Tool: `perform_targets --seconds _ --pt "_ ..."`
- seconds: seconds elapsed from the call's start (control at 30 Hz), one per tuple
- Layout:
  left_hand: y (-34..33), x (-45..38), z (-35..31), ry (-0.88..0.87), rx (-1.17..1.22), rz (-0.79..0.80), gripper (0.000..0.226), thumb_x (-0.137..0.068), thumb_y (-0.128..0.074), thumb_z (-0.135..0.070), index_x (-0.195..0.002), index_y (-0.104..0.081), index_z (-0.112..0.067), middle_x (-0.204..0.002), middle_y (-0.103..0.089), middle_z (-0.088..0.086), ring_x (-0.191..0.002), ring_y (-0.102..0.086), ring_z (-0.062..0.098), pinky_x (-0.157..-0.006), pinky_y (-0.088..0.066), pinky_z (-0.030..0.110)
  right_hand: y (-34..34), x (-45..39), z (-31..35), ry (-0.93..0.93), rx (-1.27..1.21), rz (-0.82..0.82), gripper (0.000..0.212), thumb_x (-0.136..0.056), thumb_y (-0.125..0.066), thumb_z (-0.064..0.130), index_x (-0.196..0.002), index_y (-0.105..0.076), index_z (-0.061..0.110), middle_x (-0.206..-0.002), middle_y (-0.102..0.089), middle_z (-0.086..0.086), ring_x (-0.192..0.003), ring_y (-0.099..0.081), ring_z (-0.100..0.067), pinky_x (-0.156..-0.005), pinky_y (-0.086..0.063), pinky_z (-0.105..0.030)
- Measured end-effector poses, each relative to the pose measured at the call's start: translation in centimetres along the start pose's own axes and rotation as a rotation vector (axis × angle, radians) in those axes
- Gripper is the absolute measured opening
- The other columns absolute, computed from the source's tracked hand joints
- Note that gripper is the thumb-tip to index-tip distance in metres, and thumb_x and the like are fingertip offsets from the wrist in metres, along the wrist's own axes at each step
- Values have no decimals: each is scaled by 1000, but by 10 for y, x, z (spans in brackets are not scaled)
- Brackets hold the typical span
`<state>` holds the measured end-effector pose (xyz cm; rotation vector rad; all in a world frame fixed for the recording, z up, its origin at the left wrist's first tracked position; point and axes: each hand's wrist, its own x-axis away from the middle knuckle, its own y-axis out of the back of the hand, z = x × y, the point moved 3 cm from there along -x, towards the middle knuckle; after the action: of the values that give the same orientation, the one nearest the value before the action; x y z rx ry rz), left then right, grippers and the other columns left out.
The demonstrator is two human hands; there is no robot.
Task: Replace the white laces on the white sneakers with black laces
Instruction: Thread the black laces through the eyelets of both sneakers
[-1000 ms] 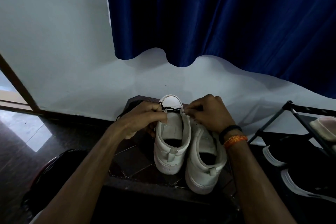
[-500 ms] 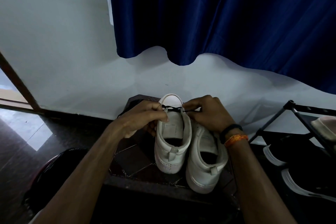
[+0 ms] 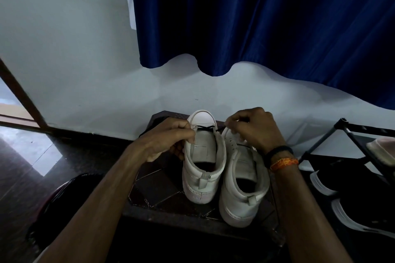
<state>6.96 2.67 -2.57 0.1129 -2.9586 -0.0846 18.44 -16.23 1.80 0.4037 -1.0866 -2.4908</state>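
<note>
Sneakers, white, stand as a pair with their heels toward me on a dark tiled stool (image 3: pixel 162 190) against the wall. I take the left sneaker (image 3: pixel 203 160) as my landmark: the right sneaker (image 3: pixel 243 181) touches its right side and sits a little nearer to me. A black lace (image 3: pixel 205 133) crosses the front eyelets of the left sneaker, just behind its toe cap, and one thin end runs off to the right.

My left hand (image 3: pixel 168 141) curls against the left flank of that sneaker, fingers bent at the eyelet row; I cannot tell whether they pinch the lace or only the shoe's edge. My right hand (image 3: pixel 254 128) is to the right of the landmark, above the front of the right sneaker, fingertips pinched together on the lace end. Its wrist wears a black band (image 3: pixel 277 151) and an orange thread (image 3: pixel 284 163).

Further right of the landmark stands a black shoe rack (image 3: pixel 350 132) holding dark shoes (image 3: pixel 350 181). Behind and above it hangs a blue curtain (image 3: pixel 267 17).
</note>
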Motion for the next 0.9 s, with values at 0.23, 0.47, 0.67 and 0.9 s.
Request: perform_targets --seconds 0.23,0.47,0.67,0.9 --pt "1 0 0 -1 -13 -17 28 -86 -60 2 -62 -60 -13 -64 -58 3 -62 -59 16 -51 -49 27 2 -2 -5 5 99 8 17 -86 -72 26 -73 -81 24 -63 -66 15 -79 -62 -12 -70 -47 -20" --pt "4 2 -2 -22 -105 -18 23 -83 -80 -21 -74 -61 -11 -69 -58 4 -63 -56 14 -50 -46 26 28 5 10 41 -33 -250 16 -89 -72 42 -90 -78 27 -81 -71 9 -74 -63 -3 -68 -43 -21" --pt "6 1 -22 -427 -200 -296 20 -84 -81 -34 -92 -68 -20 -85 -71 5 -66 -63 25 -56 -46 27 14 19 47 -190 -723 214 42 -105 -34 48 -136 -55 29 -70 -56 -11 -35 -29 -7 -39 -24 -20" --pt "-17 3 -34 -717 -350 -258 35 -82 -81 -25 -114 -75 -16 -97 -65 -5 -68 -59 18 -64 -47 22 -17 24 61 -275 -641 384 74 -94 -23 74 -153 -35 30 -104 -60 -7 -33 -49 3 -34 -34 -9"
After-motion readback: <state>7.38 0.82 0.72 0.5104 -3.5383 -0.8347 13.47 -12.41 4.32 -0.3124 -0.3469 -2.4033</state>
